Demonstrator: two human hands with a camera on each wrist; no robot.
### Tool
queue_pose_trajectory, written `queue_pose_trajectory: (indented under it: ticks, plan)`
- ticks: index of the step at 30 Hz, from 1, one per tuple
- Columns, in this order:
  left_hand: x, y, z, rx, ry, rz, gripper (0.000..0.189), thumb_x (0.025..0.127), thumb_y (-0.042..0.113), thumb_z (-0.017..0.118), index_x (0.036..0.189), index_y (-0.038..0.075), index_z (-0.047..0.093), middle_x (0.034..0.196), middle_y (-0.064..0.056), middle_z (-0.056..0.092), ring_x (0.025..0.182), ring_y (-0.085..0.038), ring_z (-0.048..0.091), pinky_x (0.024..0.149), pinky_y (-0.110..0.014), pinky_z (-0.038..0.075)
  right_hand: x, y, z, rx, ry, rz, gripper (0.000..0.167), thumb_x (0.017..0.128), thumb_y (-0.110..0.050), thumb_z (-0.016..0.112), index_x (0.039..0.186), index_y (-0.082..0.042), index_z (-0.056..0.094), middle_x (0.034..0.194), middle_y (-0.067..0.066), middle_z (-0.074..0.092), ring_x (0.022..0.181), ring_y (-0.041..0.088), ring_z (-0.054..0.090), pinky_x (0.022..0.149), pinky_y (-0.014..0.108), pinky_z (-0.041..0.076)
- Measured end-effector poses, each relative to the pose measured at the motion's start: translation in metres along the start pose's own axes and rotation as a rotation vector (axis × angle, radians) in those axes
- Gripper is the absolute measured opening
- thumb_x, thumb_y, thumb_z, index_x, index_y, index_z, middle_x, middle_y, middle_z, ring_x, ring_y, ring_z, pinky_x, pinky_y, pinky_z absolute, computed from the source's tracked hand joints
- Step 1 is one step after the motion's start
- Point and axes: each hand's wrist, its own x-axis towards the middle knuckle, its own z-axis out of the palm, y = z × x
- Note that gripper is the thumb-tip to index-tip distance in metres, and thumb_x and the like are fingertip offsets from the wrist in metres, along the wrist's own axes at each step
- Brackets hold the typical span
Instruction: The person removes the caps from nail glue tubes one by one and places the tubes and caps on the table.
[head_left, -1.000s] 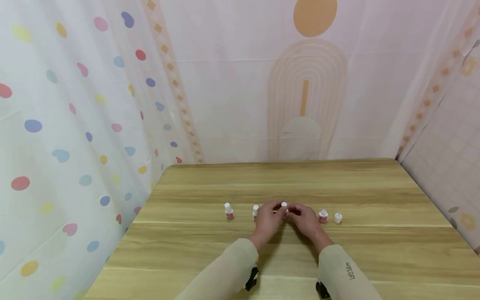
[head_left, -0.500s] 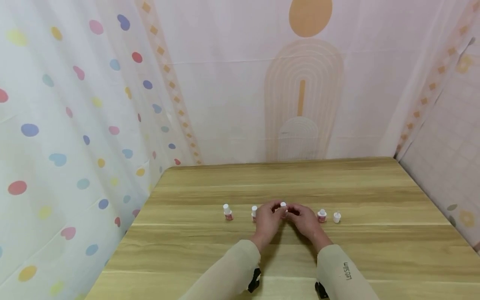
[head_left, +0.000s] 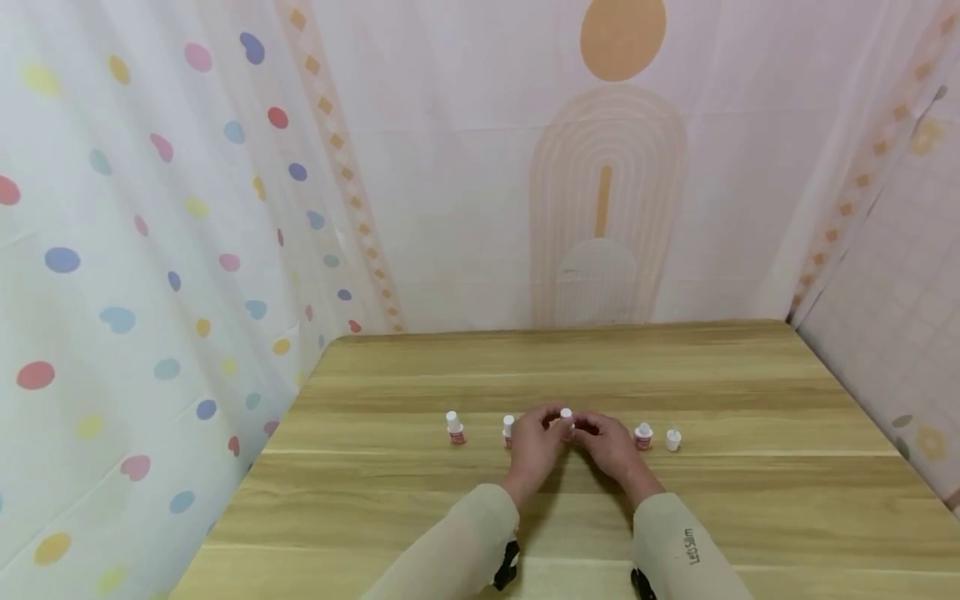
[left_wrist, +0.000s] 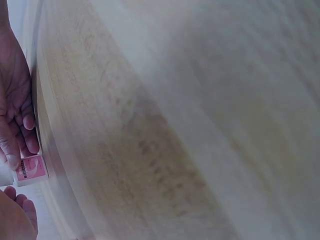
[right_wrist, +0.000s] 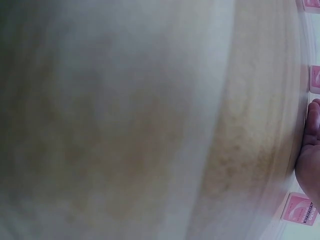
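Both hands meet at a small bottle [head_left: 566, 413] with a white cap, standing mid-table. My left hand [head_left: 536, 446] pinches it from the left, its thumb near the cap. From the other side my right hand [head_left: 611, 446] holds the bottle with thumb and fingers. The left wrist view shows the pink label [left_wrist: 32, 169] between the hands, with right fingertips touching it. Beyond the right hand stands a bottle [head_left: 642, 437] with its white nozzle bare, and a loose white cap [head_left: 673, 442] beside it. Fingers hide most of the held bottle's body.
Farther left stands a capped bottle [head_left: 455, 428]. Another capped bottle [head_left: 508, 432] is partly hidden by the left hand. All rest on a wood-grain table [head_left: 375, 500]. A patterned curtain [head_left: 465, 167] hangs behind it and along the left side.
Both hands stay round the same bottle, with hardly any visible finger movement. The head view has shifted slightly; the other bottles and the loose cap stand where they were.
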Motion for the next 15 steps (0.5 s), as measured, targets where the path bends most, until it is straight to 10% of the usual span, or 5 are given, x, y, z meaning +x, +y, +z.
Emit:
queue_pose_trajectory:
  ticks: [15]
  plan:
    - [-0.0015, -0.0015, 0.0008, -0.043, -0.007, -0.006, 0.018, 0.093, 0.01, 0.071, 0.107, 0.0, 0.074, 0.101, -0.003, 0.073, 0.094, -0.014, 0.062, 0.083, -0.032, 0.051, 0.0003, -0.0011, 0.0001, 0.014, -0.01, 0.024, 0.021, 0.094, -0.014, 0.069, 0.112, -0.004, 0.073, 0.109, 0.01, 0.07, 0.111, 0.03, 0.06, 0.097, 0.048, 0.045]
